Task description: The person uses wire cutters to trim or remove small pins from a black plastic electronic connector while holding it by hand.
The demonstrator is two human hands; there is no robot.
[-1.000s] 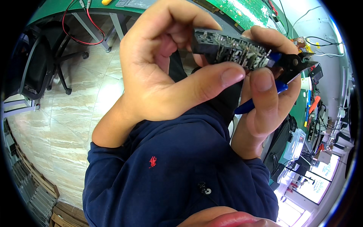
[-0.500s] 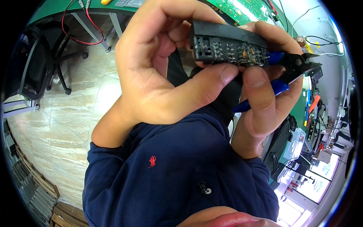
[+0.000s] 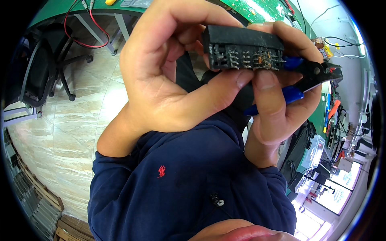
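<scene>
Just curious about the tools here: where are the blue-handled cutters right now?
In the head view, the blue-handled cutters are held in the right hand, right of the upper middle, beside the right end of the black pinned block.

The pin block (image 3: pixel 243 39) I can see is black, its metal pins (image 3: pixel 246 58) silvery with a touch of orange among them; the diagonal cutters (image 3: pixel 316 70) pair bright blue grips (image 3: pixel 293 94) with a black head. Navy shirt (image 3: pixel 193 160), small red emblem (image 3: pixel 161 171); green workbench (image 3: pixel 51 14), black office chair (image 3: pixel 35 94), cream floor tiles (image 3: pixel 72 132) streaked with grey-brown veins
</scene>
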